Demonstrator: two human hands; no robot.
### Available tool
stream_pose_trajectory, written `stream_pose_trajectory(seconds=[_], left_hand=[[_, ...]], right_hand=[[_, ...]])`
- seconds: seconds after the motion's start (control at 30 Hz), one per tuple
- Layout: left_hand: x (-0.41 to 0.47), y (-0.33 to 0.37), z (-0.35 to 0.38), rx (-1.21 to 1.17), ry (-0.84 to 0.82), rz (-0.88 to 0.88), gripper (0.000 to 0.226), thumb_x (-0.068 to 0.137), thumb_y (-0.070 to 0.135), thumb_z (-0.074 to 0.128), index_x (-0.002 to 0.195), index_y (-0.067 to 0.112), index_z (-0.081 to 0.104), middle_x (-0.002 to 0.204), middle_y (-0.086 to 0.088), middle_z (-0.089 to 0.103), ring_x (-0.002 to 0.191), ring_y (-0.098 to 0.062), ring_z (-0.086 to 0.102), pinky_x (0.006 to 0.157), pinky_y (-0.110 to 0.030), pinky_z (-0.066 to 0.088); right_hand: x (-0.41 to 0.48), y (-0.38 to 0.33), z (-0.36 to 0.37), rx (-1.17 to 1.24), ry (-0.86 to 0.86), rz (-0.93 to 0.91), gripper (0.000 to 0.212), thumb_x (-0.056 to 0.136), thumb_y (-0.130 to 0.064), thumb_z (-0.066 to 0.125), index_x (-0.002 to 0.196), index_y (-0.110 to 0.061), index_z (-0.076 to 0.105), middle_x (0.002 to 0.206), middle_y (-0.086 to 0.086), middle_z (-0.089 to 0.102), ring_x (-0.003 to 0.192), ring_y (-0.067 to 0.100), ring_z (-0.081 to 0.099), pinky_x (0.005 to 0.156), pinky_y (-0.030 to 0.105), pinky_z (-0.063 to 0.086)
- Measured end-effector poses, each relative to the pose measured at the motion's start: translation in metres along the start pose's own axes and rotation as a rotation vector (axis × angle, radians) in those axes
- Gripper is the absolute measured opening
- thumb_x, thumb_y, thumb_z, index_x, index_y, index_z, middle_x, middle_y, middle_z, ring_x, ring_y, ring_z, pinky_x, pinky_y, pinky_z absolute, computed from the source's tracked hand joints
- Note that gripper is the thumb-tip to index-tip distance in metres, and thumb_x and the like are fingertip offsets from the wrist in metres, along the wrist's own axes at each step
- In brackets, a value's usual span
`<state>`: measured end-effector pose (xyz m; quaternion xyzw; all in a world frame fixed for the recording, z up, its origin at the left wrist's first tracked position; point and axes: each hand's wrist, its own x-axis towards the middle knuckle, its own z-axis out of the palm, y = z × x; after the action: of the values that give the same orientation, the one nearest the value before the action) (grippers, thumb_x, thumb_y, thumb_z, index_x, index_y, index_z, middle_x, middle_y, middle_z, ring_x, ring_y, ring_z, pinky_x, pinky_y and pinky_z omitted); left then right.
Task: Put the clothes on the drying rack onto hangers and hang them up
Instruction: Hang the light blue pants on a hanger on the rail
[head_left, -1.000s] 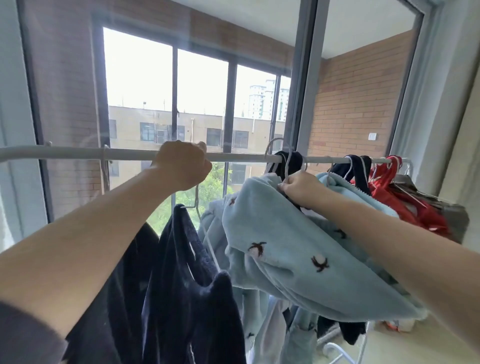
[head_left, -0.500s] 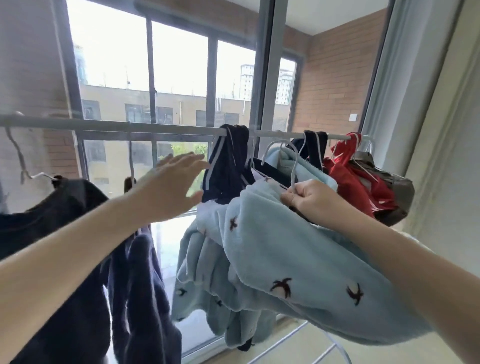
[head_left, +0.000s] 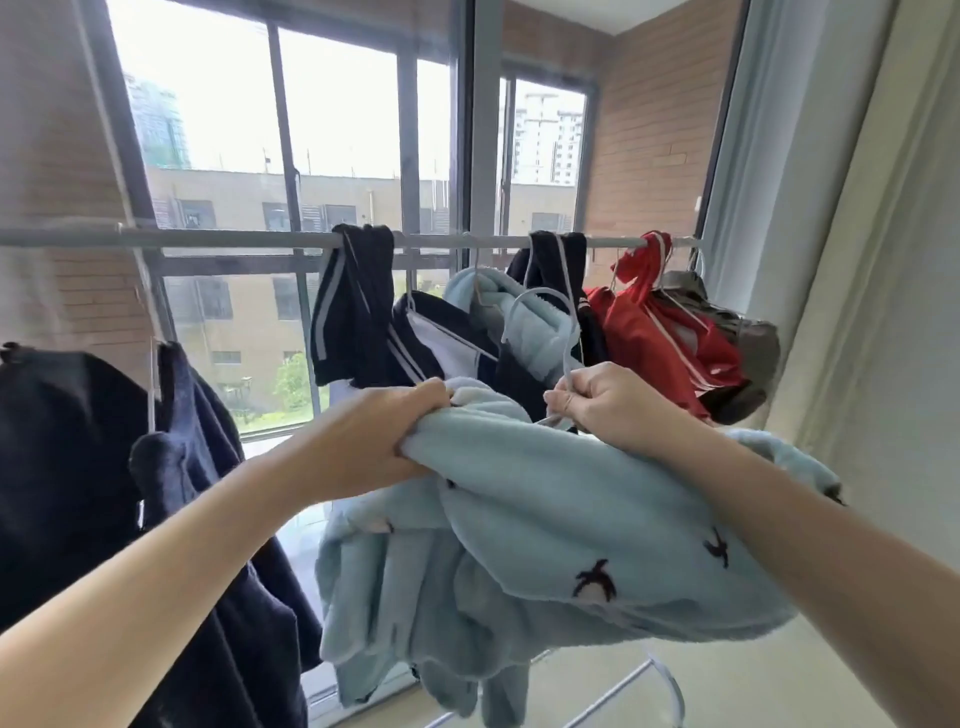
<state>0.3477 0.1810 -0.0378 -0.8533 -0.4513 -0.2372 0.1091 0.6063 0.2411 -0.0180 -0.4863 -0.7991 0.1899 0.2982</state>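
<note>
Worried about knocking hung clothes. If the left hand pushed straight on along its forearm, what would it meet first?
The left hand would probably meet the navy-and-white top just past the fleece it grips; depth unclear.

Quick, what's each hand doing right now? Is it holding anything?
Left hand: closed, gripping the blue fleece garment.
Right hand: closed, pinching the hanger by its wire hook.

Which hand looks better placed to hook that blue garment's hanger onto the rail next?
Right, probably. The right hand pinches the hanger just below its hook, which points up toward the rail. The left hand only grips bunched fabric of the light blue garment.
</note>
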Motion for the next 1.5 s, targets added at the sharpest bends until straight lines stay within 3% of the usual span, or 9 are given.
stream_pose_trajectory(seconds=[0.2, 0.37, 0.53, 0.67, 0.77, 0.87, 1.13, 1.33, 1.5], left_hand=[[-0.037, 0.006, 0.002, 0.157, -0.155, -0.073, 0.021, 0.074, 0.038, 0.047, 0.093, 0.041, 0.038, 0.061, 0.008, 0.062, 0.052, -0.009, 0.057, 0.044, -0.015, 0.042], [-0.051, 0.031, 0.019, -0.120, -0.606, -0.165, 0.015, 0.081, 0.032, 0.058, 0.088, 0.042, 0.049, 0.075, 0.016, 0.063, 0.067, 0.004, 0.059, 0.062, -0.011, 0.049], [-0.058, 0.032, 0.041, -0.227, -0.681, -0.141, 0.021, 0.080, 0.050, 0.059, 0.096, 0.036, 0.057, 0.079, 0.016, 0.059, 0.071, -0.002, 0.053, 0.069, -0.020, 0.048], [-0.050, 0.000, 0.029, -0.129, 0.075, -0.355, 0.011, 0.083, 0.031, 0.063, 0.078, 0.031, 0.054, 0.076, 0.013, 0.057, 0.067, -0.004, 0.055, 0.065, -0.023, 0.048], [-0.037, -0.026, 0.012, -0.020, 0.497, -0.443, 0.022, 0.081, 0.031, 0.066, 0.094, 0.019, 0.053, 0.095, 0.007, 0.053, 0.081, -0.013, 0.052, 0.075, -0.029, 0.045], [-0.014, -0.040, 0.003, -0.199, 0.272, -0.612, 0.037, 0.088, 0.048, 0.054, 0.114, 0.021, 0.051, 0.107, 0.007, 0.052, 0.095, -0.014, 0.051, 0.079, -0.030, 0.039], [0.025, -0.041, -0.016, -0.644, -0.100, -0.833, 0.044, 0.084, 0.063, 0.051, 0.083, 0.025, 0.073, 0.079, 0.004, 0.071, 0.078, -0.015, 0.066, 0.069, -0.027, 0.049], [0.027, -0.046, 0.002, -0.624, 0.391, -0.596, 0.027, 0.091, 0.024, 0.057, 0.070, 0.012, 0.068, 0.069, -0.006, 0.065, 0.064, -0.010, 0.055, 0.063, -0.023, 0.044], [0.012, -0.062, -0.017, -1.033, 0.692, -0.551, 0.030, 0.096, 0.020, 0.050, 0.067, 0.012, 0.055, 0.052, 0.007, 0.046, 0.047, -0.009, 0.035, 0.046, -0.020, 0.032]], right_hand=[[0.005, 0.012, -0.007, -0.088, -0.004, 0.030, 0.031, 0.093, -0.035, 0.057, 0.070, -0.018, 0.070, 0.061, -0.002, 0.064, 0.059, 0.015, 0.057, 0.071, 0.036, 0.048], [0.016, 0.005, -0.015, -0.056, 0.089, 0.031, 0.031, 0.095, -0.033, 0.054, 0.072, -0.018, 0.070, 0.039, -0.017, 0.053, 0.050, 0.007, 0.047, 0.060, 0.028, 0.039], [0.023, -0.006, -0.021, 0.089, 0.113, -0.021, 0.032, 0.096, -0.031, 0.055, 0.073, -0.016, 0.070, 0.058, 0.008, 0.046, 0.046, 0.013, 0.035, 0.047, 0.023, 0.032], [0.022, -0.016, -0.026, 0.213, 0.115, -0.004, 0.031, 0.098, -0.028, 0.053, 0.079, -0.010, 0.070, 0.055, 0.001, 0.041, 0.037, 0.005, 0.028, 0.037, 0.012, 0.026], [0.020, -0.024, -0.024, 0.271, 0.089, 0.004, 0.030, 0.098, -0.025, 0.052, 0.083, -0.006, 0.070, 0.053, -0.001, 0.039, 0.034, 0.001, 0.027, 0.034, 0.010, 0.025], [0.016, -0.037, -0.019, 0.251, 0.074, -0.031, 0.029, 0.098, -0.023, 0.054, 0.083, -0.004, 0.070, 0.054, 0.000, 0.042, 0.031, 0.001, 0.034, 0.035, 0.008, 0.029], [0.016, -0.057, -0.020, 0.170, 0.051, -0.056, 0.030, 0.097, -0.027, 0.054, 0.081, -0.009, 0.071, 0.042, -0.011, 0.046, 0.035, 0.001, 0.034, 0.040, 0.012, 0.031], [0.013, -0.051, -0.019, 0.066, 0.036, -0.014, 0.033, 0.098, -0.028, 0.052, 0.084, -0.007, 0.073, 0.050, -0.007, 0.048, 0.035, -0.002, 0.039, 0.045, 0.012, 0.034], [0.008, -0.028, -0.017, -0.014, 0.060, 0.092, 0.033, 0.097, -0.029, 0.055, 0.081, -0.007, 0.074, 0.043, -0.011, 0.045, 0.034, -0.001, 0.040, 0.050, 0.021, 0.033]])
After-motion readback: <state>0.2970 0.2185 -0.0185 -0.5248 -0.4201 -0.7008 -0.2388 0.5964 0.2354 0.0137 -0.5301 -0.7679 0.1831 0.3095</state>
